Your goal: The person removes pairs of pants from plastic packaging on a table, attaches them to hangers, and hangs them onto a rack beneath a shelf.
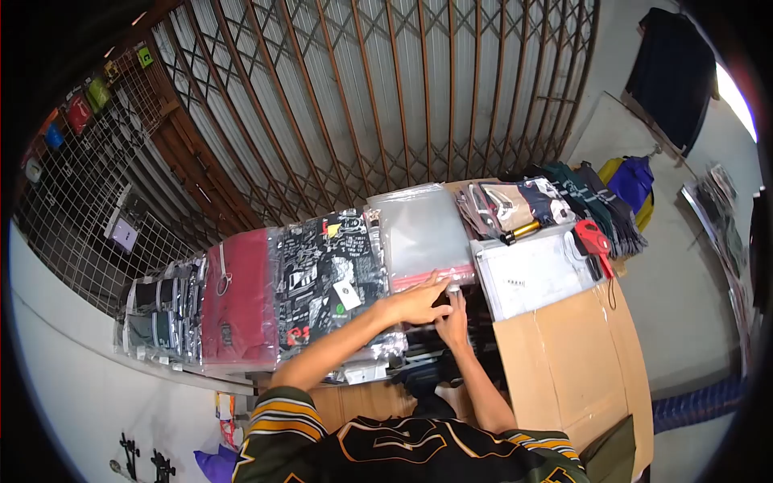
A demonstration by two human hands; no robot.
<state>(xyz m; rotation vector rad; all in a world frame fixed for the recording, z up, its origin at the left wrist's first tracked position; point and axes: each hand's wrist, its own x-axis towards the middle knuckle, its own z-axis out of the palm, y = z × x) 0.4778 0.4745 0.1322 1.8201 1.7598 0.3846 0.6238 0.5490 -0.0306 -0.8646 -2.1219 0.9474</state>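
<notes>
A stack of clear plastic bags (423, 229) with a red strip along its near edge lies in the middle of the row. My left hand (419, 303) rests at that near edge, its fingers stretched out over the red strip. Just right of it is my right hand (453, 318), its fingers bent together around a small pale thing at the bags' lower right corner; what it is cannot be made out. The two hands almost touch. Left of the bags lies a packed black patterned garment (326, 270) with a white tag.
A packed dark red garment (237, 298) lies farther left. On the right are white papers (523, 274), a red tool (593, 239), a black and yellow cylinder (523, 232), folded clothes (515, 201) and a cardboard sheet (572, 354). A folding metal gate (386, 97) stands behind.
</notes>
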